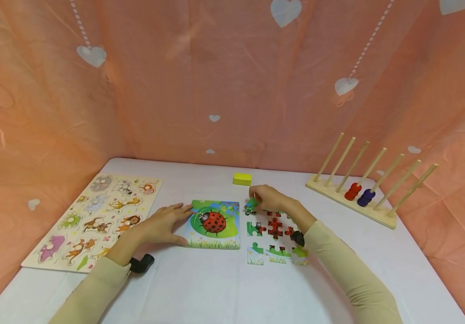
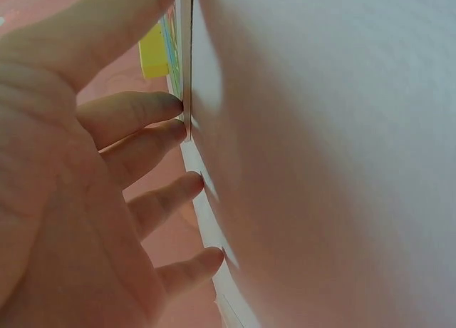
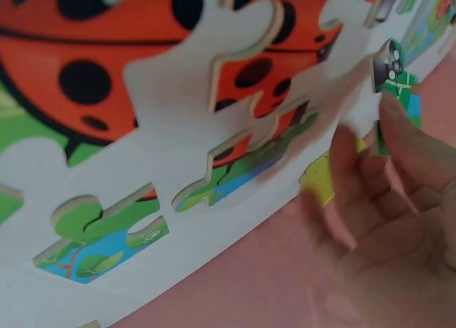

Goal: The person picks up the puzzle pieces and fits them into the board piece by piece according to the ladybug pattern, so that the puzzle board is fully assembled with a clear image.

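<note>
A square ladybug picture board (image 1: 213,225) lies flat on the white table. At its left edge rests my left hand (image 1: 161,226), fingers spread and fairly straight, the thumb near the lower left corner. In the left wrist view, some fingertips (image 2: 174,105) touch the board's side. My right hand (image 1: 272,197) pinches a green jigsaw piece (image 3: 402,85) between thumb and fingers, held tilted above the table; part of the ladybug's head shows on it. Below and right of that hand, several loose jigsaw pieces (image 1: 275,228) lie spaced apart in rows, some hidden by the right arm.
A wooden animal peg board (image 1: 109,211) lies on the left. Toward the back stands a yellow block (image 1: 242,179). On the right is a wooden rack (image 1: 372,216) of upright rods, with red beads (image 1: 353,191) and purple beads (image 1: 366,198). Pink curtain (image 1: 224,81) surrounds the table.
</note>
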A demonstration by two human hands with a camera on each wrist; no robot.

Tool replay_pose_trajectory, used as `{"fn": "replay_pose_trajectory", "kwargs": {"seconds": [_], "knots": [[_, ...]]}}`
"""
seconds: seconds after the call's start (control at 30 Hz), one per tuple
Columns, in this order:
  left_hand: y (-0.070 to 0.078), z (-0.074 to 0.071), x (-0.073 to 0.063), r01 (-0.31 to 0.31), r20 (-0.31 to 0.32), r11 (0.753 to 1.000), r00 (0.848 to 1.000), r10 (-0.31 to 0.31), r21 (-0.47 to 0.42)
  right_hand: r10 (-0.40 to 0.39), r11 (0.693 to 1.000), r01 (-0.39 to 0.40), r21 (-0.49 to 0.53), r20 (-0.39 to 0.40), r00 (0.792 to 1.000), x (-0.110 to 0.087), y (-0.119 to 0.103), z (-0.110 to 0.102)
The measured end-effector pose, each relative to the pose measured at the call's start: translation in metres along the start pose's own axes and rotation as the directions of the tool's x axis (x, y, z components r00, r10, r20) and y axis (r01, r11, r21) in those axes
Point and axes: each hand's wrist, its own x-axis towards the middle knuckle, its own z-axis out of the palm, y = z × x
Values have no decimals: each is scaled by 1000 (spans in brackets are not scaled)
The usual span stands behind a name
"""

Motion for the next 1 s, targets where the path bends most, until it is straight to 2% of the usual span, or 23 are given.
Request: {"fn": "replay_pose_trajectory", "kwargs": {"seconds": [0.13, 0.23, 0.4, 0.63, 0.77, 0.9, 1.0], "knots": [[1, 0, 2, 2, 6, 1000, 1000, -2, -6, -79, 989, 79, 121, -6, 997, 2, 2, -1], [2, -1, 2, -2, 8, 1000, 1000, 2, -3, -112, 978, 116, 172, -35, 993, 7, -2, 1], [3, -2, 2, 16, 14, 1000, 1000, -16, -10, -142, 973, 152, 172, -69, 987, 24, -18, 7], [2, -1, 1, 16, 5, 1000, 1000, -15, -20, -142, 967, 140, 213, -7, 990, 54, -47, 24], [0, 0, 1, 4, 3, 1000, 1000, -4, -17, -147, 982, 148, 114, -19, 989, 68, -64, 34], [-1, 1, 1, -8, -2, 1000, 1000, 8, -8, -105, 994, 103, -35, -46, 993, 74, -80, 41], [-1, 0, 2, -5, 0, 1000, 1000, 5, -13, -71, 987, 61, -151, -60, 996, 76, -91, 45]]}}
